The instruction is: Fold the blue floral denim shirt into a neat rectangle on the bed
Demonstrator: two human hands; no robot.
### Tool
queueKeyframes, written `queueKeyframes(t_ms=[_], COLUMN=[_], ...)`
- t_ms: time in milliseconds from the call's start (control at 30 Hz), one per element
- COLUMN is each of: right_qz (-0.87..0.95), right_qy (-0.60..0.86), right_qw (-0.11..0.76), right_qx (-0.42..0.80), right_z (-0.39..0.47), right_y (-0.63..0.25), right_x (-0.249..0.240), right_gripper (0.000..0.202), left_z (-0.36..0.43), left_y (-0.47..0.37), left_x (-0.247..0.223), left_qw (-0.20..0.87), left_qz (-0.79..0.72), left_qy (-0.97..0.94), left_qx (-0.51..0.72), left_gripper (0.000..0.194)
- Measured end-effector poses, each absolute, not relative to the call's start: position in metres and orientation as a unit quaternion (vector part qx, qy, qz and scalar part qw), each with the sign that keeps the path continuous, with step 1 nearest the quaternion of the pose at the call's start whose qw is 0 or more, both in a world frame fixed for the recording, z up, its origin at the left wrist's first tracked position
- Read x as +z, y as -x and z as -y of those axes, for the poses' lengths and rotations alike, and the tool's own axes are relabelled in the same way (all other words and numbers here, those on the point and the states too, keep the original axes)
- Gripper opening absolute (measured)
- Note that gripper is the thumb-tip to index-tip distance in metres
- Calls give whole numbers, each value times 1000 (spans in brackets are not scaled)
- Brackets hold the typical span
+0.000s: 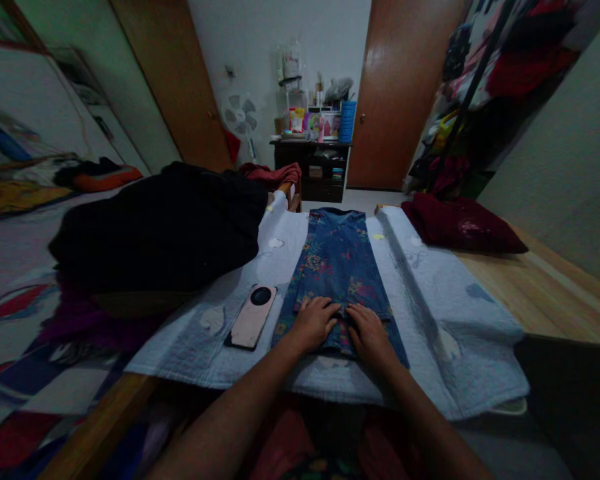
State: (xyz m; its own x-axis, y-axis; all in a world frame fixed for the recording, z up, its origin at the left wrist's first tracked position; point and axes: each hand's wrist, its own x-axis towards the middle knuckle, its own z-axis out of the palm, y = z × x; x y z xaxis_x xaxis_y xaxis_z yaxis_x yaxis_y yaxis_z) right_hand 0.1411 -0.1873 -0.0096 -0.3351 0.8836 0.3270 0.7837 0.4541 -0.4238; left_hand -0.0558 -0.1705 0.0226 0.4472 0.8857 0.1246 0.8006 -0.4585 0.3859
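A blue denim garment [337, 250] with a colourful floral print lies folded lengthwise on the pale blue cloth, with an upper layer ending near my fingers. My left hand [315, 323] rests on its near part, palm down, fingers stretched over the fabric. Beside it, my right hand [369, 328] also lies on the denim near that layer's edge, fingers apart. A small gap separates the two hands. To the left of the garment, a pale pink phone [253, 320] with a round dark camera ring lies on the cloth, apart from my left hand.
The pale blue quilted cloth [430, 287] covers the table. A large heap of black clothing [165, 227] is at the left, and a dark red cushion [463, 225] at the right. Behind stand a fan [241, 115], a dark shelf unit [310, 163] and hanging clothes [525, 73].
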Motion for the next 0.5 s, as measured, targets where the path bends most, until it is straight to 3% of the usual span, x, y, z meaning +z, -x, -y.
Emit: queueKeyframes(t_ms=[167, 500], right_qz=[808, 791], right_qy=[508, 576], right_qw=[287, 198], right_qx=[84, 62], right_z=[184, 175], right_y=[-141, -126], right_x=[-11, 16], right_gripper=[36, 20], left_z=[163, 152], left_y=[45, 52], left_x=[26, 16], left_qw=[110, 123], left_qz=[-516, -490], left_qy=[-833, -837], left_qx=[168, 208], left_gripper=[29, 27])
